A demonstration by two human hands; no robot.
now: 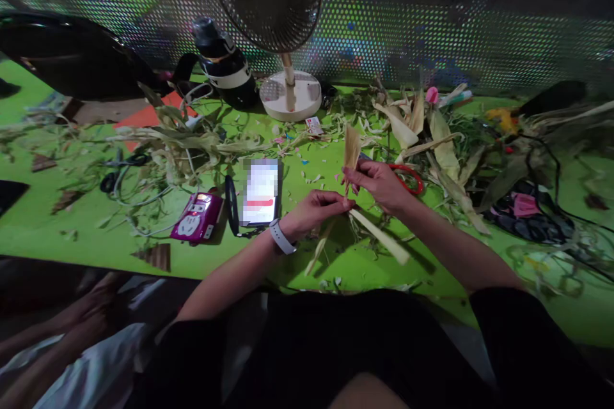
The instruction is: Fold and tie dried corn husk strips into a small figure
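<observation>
Husk bundle [352, 148]: in the head view, we see it above the green table [297, 265], to the right of the phone [261, 193], held between our hands.
Long axis: it runs away from us, close to straight up the view, tufted end farthest.
Strips: from the pinched middle, a wide strip [381, 238] slants toward us and right; a thinner strip [317, 250] slants toward us and left.
Look: we see a straw-coloured, brush-like top with fine, straight fibres, a narrow reddish-looking neck and a pale, smooth wide strip.
Left hand [320, 211]: our thumb and fingers pinch the bundle low on the neck.
Right hand [381, 184]: our fingers close round it just under the tuft.
Scissors [418, 186]: red handles show just beside our right hand.
Husks [444, 144]: we have a loose heap lying beyond, to the right.
Fan [290, 102]: it stands beyond our hands, near a dark bottle [230, 77].
</observation>
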